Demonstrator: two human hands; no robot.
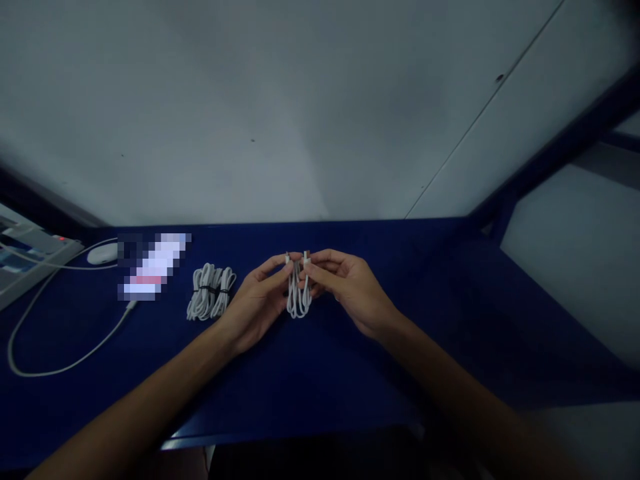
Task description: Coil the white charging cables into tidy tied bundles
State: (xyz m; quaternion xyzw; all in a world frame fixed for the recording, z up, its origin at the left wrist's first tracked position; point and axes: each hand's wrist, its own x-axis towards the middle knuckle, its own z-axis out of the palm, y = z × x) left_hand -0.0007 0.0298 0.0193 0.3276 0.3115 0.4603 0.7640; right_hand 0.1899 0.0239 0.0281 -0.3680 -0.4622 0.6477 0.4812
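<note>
A white charging cable [299, 303], folded into several loops, is held between my two hands above the blue table. My left hand [264, 290] pinches its left side near a small metal plug. On the other side my right hand [350, 283] grips the loops by the wider USB plug [307, 257], thumb in front. Both plugs point away from me, and the loops hang toward me. Left of my left hand lie several bundled white cables [205, 293], bound with black ties. My fingers partly hide the upper loops.
A blurred-out phone [155, 267] with a white cord [75, 365] plugged in lies on the blue table [300, 387] at left. Near it are a white rounded object [103, 253] and a white box [30, 257] with a red light. A pale wall [250, 100] rises behind.
</note>
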